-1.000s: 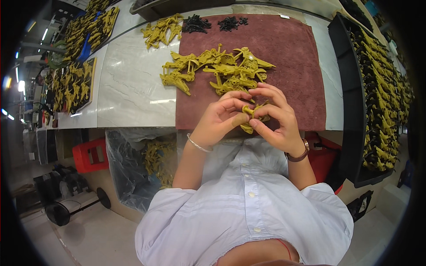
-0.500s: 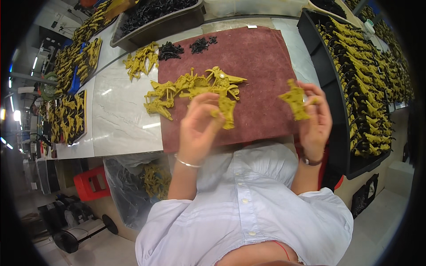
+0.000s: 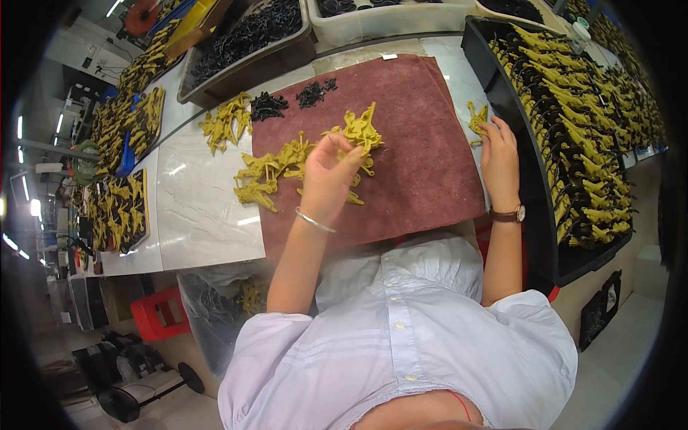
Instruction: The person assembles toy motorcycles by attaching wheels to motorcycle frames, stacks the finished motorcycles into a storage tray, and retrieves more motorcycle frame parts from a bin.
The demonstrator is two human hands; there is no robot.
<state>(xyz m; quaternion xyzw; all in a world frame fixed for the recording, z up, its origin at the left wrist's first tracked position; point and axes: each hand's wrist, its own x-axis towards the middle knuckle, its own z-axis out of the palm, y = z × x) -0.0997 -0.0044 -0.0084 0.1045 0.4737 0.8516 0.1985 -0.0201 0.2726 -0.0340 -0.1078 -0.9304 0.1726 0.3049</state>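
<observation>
My left hand (image 3: pixel 328 179) is raised over a maroon mat (image 3: pixel 423 150) and pinches a yellow plastic dinosaur figure (image 3: pixel 362 129) above a loose pile of yellow figures (image 3: pixel 276 172). My right hand (image 3: pixel 499 154), with a wristwatch, reaches to the mat's right edge and holds another yellow figure (image 3: pixel 477 118) beside a black tray (image 3: pixel 534 208). That tray carries rows of yellow figures with black parts (image 3: pixel 573 122).
Small black parts (image 3: pixel 290 102) lie at the mat's far edge, beside more yellow figures (image 3: pixel 223 122) on the white table (image 3: pixel 204 215). A bin of black parts (image 3: pixel 247 36) stands behind. Trays of yellow figures (image 3: pixel 122 179) line the left. A red stool (image 3: pixel 161 315) sits below.
My hands have parted: the right carried a yellow figure out to the black tray, and the left lifted another figure from the pile. The view has tilted toward the far bins.
</observation>
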